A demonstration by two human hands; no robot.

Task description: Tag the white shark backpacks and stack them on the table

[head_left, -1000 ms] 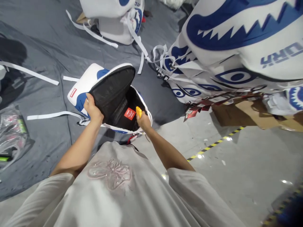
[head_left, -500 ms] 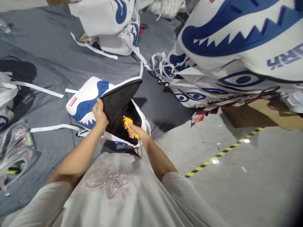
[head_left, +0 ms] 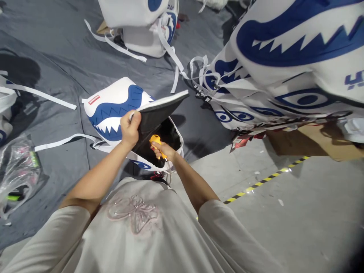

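A white and blue backpack (head_left: 113, 113) with a toothed mouth print lies on the grey cloth, opened so its black lining shows. My left hand (head_left: 130, 129) is closed on the edge of the raised flap (head_left: 165, 104), thumb on top. At the opening, my right hand (head_left: 165, 151) grips an orange tagging gun (head_left: 155, 140), its head over the dark inside. The fingers partly hide the gun, and its tip is hard to make out against the lining. A white strap (head_left: 65, 141) trails left from the backpack.
Similar backpacks (head_left: 284, 76) are stacked at right, red tags (head_left: 241, 143) hanging from them, above a cardboard box (head_left: 313, 140). More bags (head_left: 142, 38) lie at the back. A clear plastic bag (head_left: 21, 170) sits at left. Striped tape (head_left: 267, 180) crosses the floor.
My left hand has moved slightly right and up with the flap, which now reaches further right. The tagging gun has turned in my right hand, near the opening. The view has shifted a little.
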